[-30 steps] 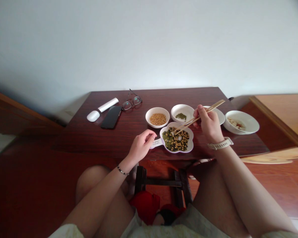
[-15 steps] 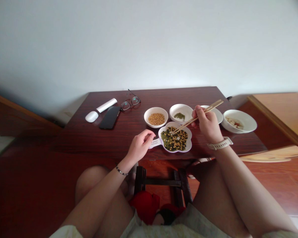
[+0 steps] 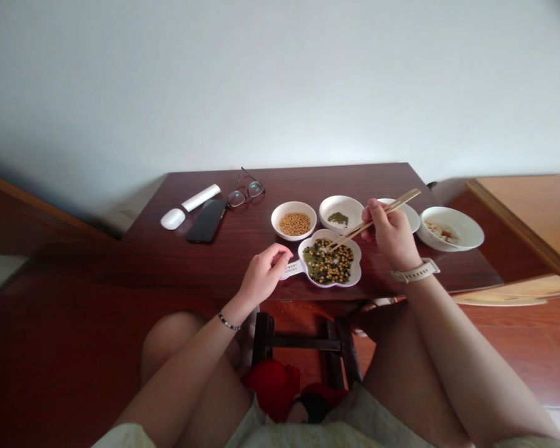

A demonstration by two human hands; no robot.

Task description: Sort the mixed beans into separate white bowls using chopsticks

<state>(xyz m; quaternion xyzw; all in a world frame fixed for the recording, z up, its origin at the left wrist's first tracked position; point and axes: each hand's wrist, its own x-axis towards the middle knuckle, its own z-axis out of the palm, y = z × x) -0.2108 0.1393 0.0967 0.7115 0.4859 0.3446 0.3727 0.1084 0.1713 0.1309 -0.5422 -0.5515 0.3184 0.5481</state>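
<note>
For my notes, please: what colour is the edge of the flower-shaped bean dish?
Pale purple, around the white flower-shaped dish; the head view shows it best.

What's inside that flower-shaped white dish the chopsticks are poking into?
The flower-shaped white dish holds mixed small green beans and yellow soybeans, with the chopsticks reaching in. The beans cover almost all its floor, so the bottom is hidden.

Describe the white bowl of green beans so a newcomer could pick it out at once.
On the dark wooden table, find the flower-shaped dish of mixed beans. Just beyond it stands the white bowl, beside a bowl of yellow soybeans. It holds only a small patch of green beans, with most of its white inside bare.
</note>
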